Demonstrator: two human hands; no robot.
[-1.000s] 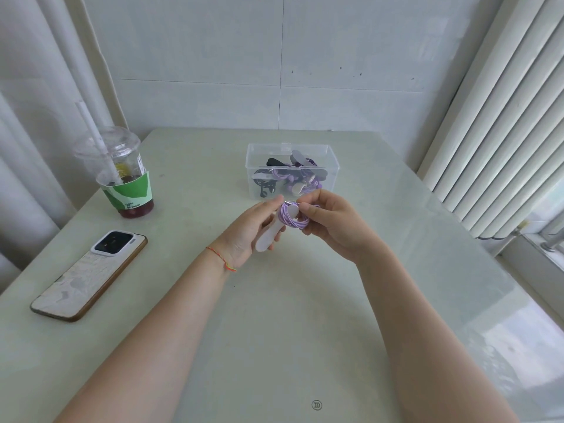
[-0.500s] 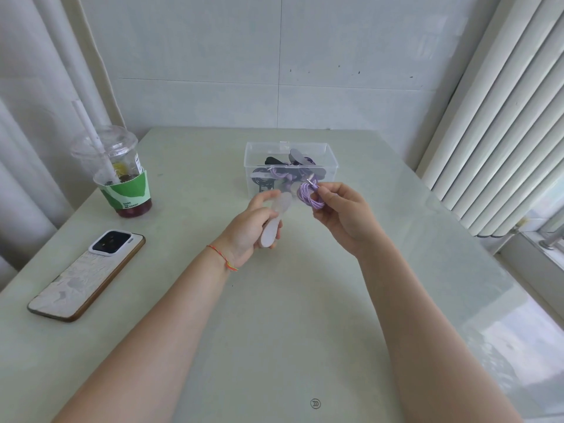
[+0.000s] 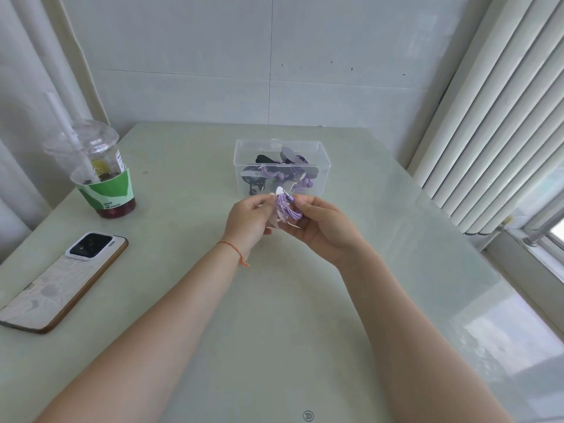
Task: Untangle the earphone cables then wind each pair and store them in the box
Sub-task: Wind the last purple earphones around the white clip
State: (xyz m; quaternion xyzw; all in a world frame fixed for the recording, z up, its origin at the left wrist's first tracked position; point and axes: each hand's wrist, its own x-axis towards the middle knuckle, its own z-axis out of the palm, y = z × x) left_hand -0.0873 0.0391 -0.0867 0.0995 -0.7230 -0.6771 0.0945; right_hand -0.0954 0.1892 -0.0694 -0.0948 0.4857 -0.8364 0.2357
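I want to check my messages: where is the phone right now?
In the head view the phone lies camera side up on the table, at the left edge, nearer than the drink cup and well left of the left hand.

A lidded iced drink cup (image 3: 102,175) and a face-down phone (image 3: 65,279) sit on the table (image 3: 189,315).

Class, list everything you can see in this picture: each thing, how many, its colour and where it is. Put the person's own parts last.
purple earphone cable: one coil, purple, held above the table before the box
white winder card: one, white, behind the coil, between both hands
box: one, clear, far centre, holding dark and purple items
table: one, pale green
drink cup: one, clear with green sleeve, far left
phone: one, white back, left, face down
left hand: one, holding the card
right hand: one, pinching the coil
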